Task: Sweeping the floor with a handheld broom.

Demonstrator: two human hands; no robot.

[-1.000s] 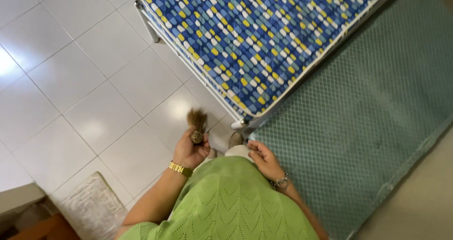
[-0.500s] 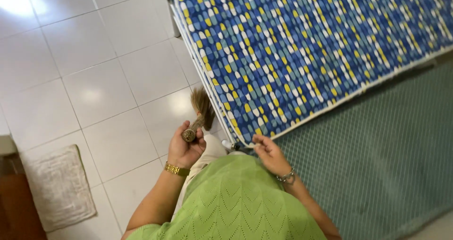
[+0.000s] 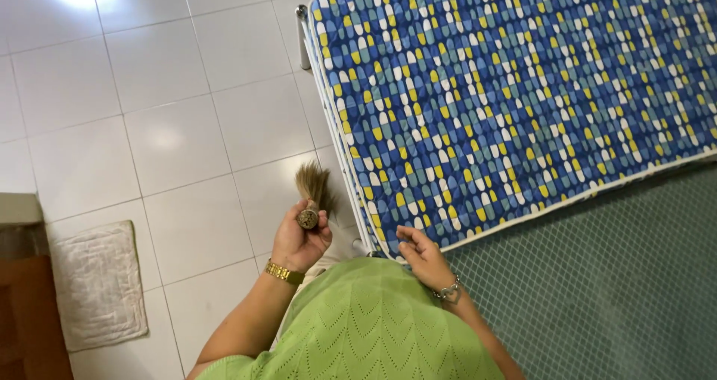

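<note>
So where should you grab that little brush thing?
Probably by its bound stub end, where the left hand already wraps the small broom. The bristles fan out loose and floppy toward the floor, while the butt is tight and round, so closing fingers around it from the side looks firmest.

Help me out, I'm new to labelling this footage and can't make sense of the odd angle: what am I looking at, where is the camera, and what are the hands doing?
The camera sits on a person's head and looks straight down, so you see their green knitted top and both arms from above. There is no machine here, only two bare hands. The left hand, with a gold watch at the wrist, holds a small broom of brown bristles by its bound end, bristles pointing away. The right hand, wearing a silver bracelet, rests on the corner of a mattress patterned in blue, yellow and white. Beside it lies a green quilted cover. The floor is white tile, with a pale mat at the left.
</note>
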